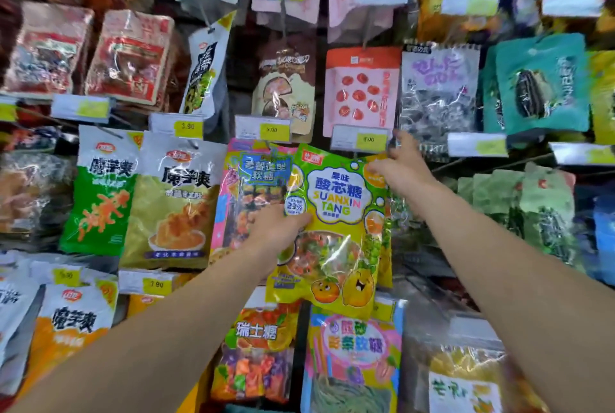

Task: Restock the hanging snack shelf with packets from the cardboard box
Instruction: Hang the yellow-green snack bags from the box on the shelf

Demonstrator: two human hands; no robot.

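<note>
The step in hand appears to be hanging one packet on its peg. The glossy green and yellow sour-candy packet (336, 223), printed with cartoon fruit and the word SUANXIN TANG, is held flat against the display, its top edge up at the row of white price tags with yellow stickers (361, 139). It overlaps the pink and blue soft-candy packet (248, 193) hanging just to its left, and its bottom edge covers the tops of the packets in the row below. Whether its hanging hole is already over a hook cannot be told; the top corner is hidden by fingers and the peg itself is not visible.

The next move probably calls for lining the hole up with the peg tip and pushing the packet back along it, then letting go of both sides without tilting it.

The left hand (278, 229) grips the packet at its left edge near the middle, thumb on the front and fingers curled behind. The right hand (401, 168) pinches the upper right corner, fingertips bent over the top edge just below the price tag. The two hands are well apart, each clamped on the same packet. The cardboard box is out of view.
</note>
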